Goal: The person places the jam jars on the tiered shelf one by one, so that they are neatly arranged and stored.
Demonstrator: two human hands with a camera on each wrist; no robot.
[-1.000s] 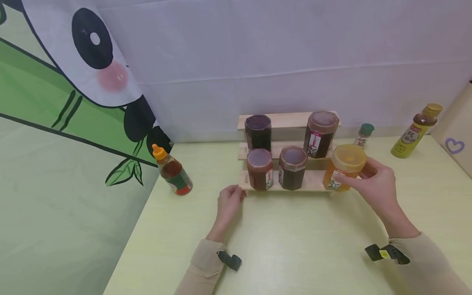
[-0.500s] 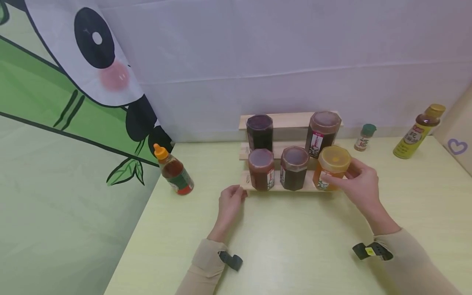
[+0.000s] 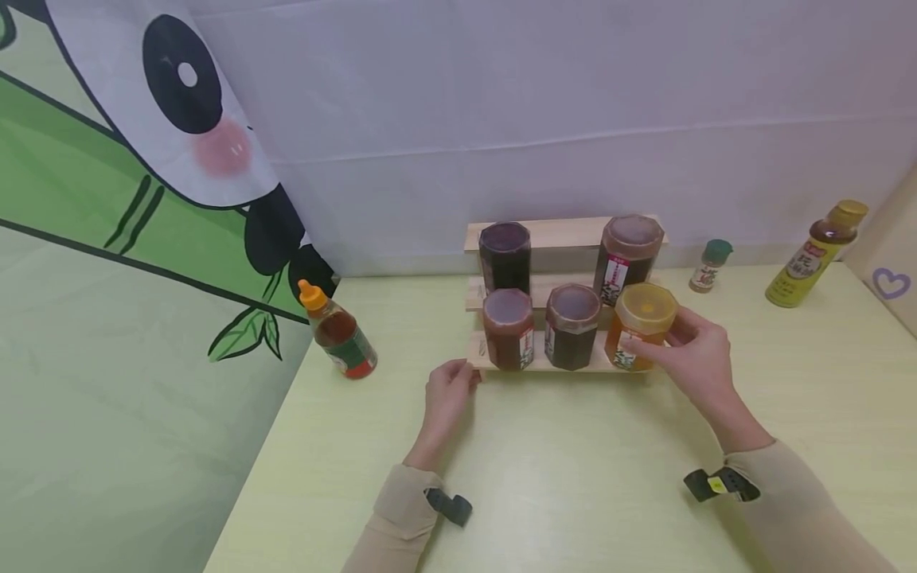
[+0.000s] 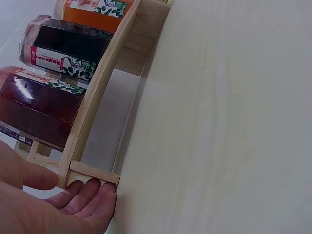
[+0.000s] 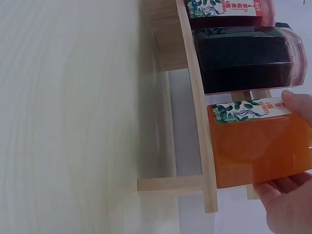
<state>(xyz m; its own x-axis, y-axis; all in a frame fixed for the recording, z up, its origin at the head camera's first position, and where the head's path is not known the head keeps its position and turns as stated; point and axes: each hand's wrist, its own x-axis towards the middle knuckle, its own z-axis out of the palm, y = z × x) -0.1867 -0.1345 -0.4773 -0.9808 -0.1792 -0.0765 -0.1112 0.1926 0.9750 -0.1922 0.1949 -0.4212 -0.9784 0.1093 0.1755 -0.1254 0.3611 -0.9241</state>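
My right hand grips a jar of orange jam by its sides, at the right end of the bottom tier of a wooden step rack. In the right wrist view, the jar's base meets the shelf board. At the rack's left end, my left hand holds the bottom board, thumb on one side and fingers curled beneath, as the left wrist view shows. A reddish-brown jar and a dark jar share the bottom tier. Higher up stand a dark jar and a purplish-brown jar.
An orange-capped sauce bottle stands on the table at the left. Right of the rack are a small green-capped shaker and a yellow-labelled bottle. A pale cloth hangs behind the rack.
My right hand has moved left along the bottom tier with the orange jar, closer to the dark jar. My left hand has stayed at the rack's left end.
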